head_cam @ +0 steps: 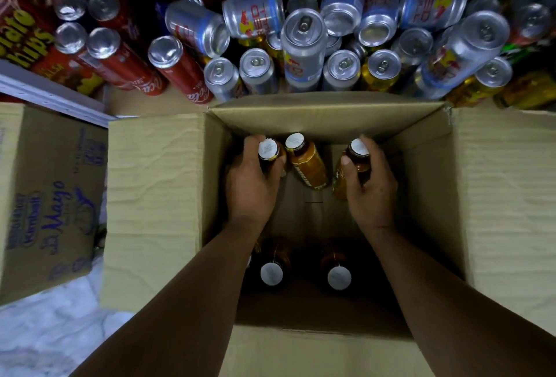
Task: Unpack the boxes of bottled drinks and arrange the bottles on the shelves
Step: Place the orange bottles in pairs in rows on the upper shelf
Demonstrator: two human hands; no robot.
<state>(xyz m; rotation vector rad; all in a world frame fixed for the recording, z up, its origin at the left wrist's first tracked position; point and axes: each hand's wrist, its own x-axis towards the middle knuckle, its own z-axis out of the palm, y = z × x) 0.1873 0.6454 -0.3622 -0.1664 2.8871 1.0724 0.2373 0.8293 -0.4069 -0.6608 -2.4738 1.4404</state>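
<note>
At the box's [316,118] far wall, the left bottle [268,149] is grasped by the left hand [251,184], the right bottle [359,151] by the right hand [371,193], fingers [372,148] curled round both. Two are likely being taken together for speed.

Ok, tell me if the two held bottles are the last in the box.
No, a tilted bottle leans between the left hand and right hand, and two more white caps show nearer in the box.

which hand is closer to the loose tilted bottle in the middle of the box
Left. The left hand, gripping the left bottle, has fingers right beside the tilted bottle; the right hand, holding the right bottle, sits across a visible gap on its other side.
</note>
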